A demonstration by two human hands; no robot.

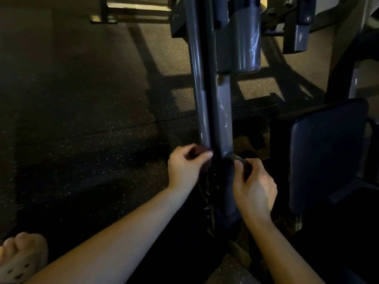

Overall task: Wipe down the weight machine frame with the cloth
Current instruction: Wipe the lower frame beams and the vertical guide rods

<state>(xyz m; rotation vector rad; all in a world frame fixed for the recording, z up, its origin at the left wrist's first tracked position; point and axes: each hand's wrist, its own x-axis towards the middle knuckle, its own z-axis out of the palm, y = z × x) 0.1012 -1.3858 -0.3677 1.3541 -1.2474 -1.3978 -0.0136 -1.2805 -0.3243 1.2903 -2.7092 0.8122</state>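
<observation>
A grey steel upright of the weight machine frame (pixel 205 78) runs down the middle of the view, under dim light. My left hand (pixel 185 167) is at its left side low down and pinches a dark cloth (pixel 200 150) against the post. My right hand (pixel 253 185) is at the right side of the same post, its fingers curled round a dark, short handle-like part (pixel 235 157) that sticks out from the frame. How far the cloth wraps round the post is hidden in shadow.
A dark blue padded seat (pixel 324 152) stands close on the right. More grey frame parts and a cylinder housing (pixel 244 42) hang above. Speckled black rubber flooring (pixel 82 119) spreads to the left. A foot in a pale sandal (pixel 18 257) shows at the bottom left.
</observation>
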